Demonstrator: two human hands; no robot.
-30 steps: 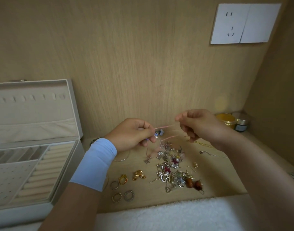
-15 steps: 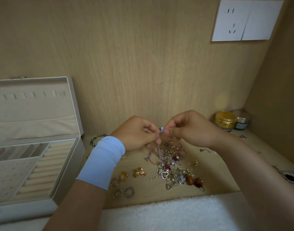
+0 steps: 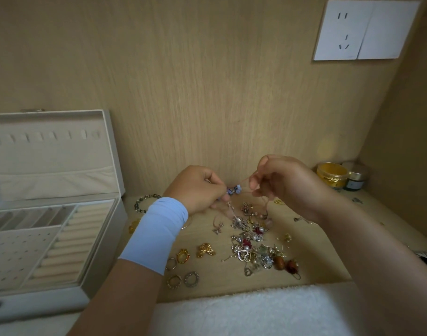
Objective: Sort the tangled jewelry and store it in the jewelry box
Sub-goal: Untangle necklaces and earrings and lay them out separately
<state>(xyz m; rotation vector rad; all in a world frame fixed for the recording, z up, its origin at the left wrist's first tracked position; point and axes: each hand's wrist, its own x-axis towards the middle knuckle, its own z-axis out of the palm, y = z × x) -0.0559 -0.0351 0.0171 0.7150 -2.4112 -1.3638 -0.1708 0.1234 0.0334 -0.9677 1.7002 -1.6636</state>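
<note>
A thin pink cord with small blue beads (image 3: pixel 234 189) hangs between both hands above the shelf. My left hand (image 3: pixel 198 187) pinches it beside the beads; my right hand (image 3: pixel 280 183) pinches the cord a little higher, to the right. Loops of the cord trail down into a tangled pile of jewelry (image 3: pixel 253 243) on the wooden shelf. The open white jewelry box (image 3: pixel 103 241) stands at the left, its lid up, with ring rolls and a dotted earring panel inside.
Several rings (image 3: pixel 183 267) and a gold bow brooch (image 3: pixel 206 250) lie left of the pile. A dark bead bracelet (image 3: pixel 144 201) sits behind my left wrist. Two small jars (image 3: pixel 332 174) stand at the back right. A white towel (image 3: pixel 244 311) covers the front edge.
The hands came together from a stretched-out cord, then parted slightly again. My right hand has lifted a little with the cord; the beads stay by my left fingers.
</note>
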